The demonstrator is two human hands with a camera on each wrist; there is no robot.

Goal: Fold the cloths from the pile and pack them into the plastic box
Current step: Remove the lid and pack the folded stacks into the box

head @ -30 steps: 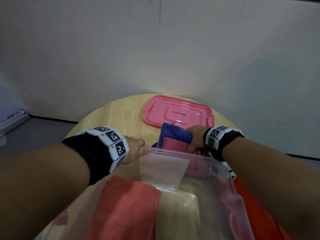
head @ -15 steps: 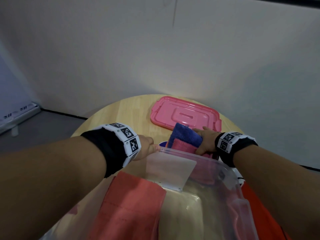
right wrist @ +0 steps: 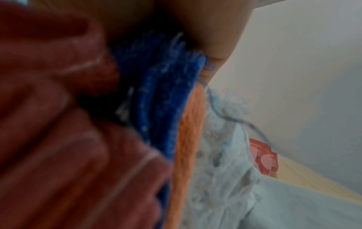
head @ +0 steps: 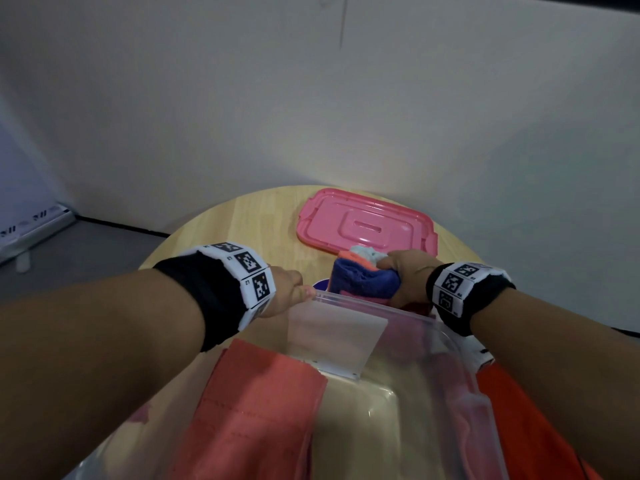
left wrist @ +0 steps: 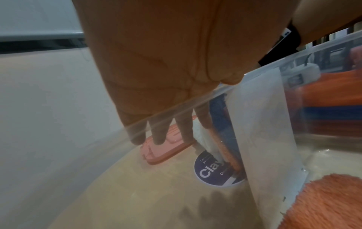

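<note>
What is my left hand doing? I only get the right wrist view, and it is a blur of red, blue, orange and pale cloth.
Observer: Your left hand holds the far rim of the clear plastic box, near its left corner.
Operator: And where does the bundle sit?
Observer: Your right hand holds the folded cloths on edge at the box's far end, with their tops above the rim.
Operator: Is that pink corner the lid?
Observer: Yes. The pink lid lies flat on the round table, beyond the box.
</note>
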